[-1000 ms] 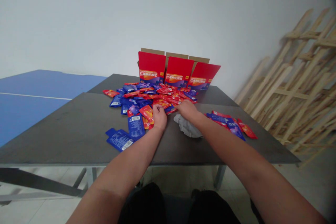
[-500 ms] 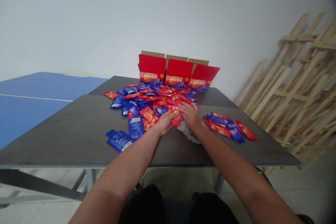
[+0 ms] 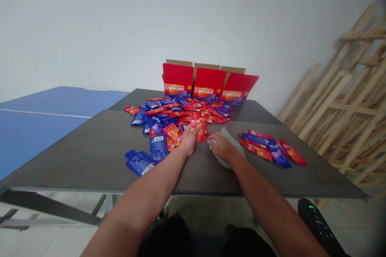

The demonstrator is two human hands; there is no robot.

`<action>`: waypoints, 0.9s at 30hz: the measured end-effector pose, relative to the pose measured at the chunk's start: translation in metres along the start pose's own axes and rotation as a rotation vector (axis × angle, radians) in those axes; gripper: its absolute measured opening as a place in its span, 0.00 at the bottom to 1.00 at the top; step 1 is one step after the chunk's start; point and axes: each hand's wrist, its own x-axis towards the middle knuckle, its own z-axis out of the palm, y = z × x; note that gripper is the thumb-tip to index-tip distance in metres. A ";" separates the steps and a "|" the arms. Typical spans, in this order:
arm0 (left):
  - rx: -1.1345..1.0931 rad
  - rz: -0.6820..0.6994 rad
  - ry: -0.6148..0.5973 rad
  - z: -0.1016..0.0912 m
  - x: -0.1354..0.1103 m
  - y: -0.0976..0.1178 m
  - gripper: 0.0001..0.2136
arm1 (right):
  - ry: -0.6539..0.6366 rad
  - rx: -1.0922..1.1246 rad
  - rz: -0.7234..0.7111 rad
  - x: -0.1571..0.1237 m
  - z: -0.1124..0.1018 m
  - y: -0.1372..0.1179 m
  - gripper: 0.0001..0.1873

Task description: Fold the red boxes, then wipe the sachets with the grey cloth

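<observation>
Left grip (image 3: 188, 142) pinching red sachet (image 3: 199, 127), right grip (image 3: 223, 149) — on grey cloth (image 3: 233, 138)

Three open red cartons (image 3: 209, 84) at upper centre. One big heap of sachets (image 3: 177, 112), red and blue, too many to count. One red sachet (image 3: 197, 129) in the left hand (image 3: 188, 143), one grey cloth (image 3: 233, 138) under the right hand (image 3: 222, 148). Two blue sachets (image 3: 140, 162) lie apart at the heap's lower left. The side group (image 3: 271, 148) at centre right has roughly six sachets. One blue table (image 3: 45, 116) sits at left. The wooden frames (image 3: 337, 100) at right can't be counted.
</observation>
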 end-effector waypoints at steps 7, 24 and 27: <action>-0.061 -0.126 -0.050 -0.001 0.000 0.003 0.10 | 0.326 0.048 -0.019 -0.007 0.007 0.001 0.15; 0.017 -0.034 -0.040 0.002 -0.003 0.003 0.11 | 0.079 0.023 -0.165 -0.003 0.009 -0.009 0.10; 0.059 -0.039 -0.075 0.003 -0.005 0.002 0.13 | 0.052 0.066 -0.174 -0.002 0.010 -0.005 0.10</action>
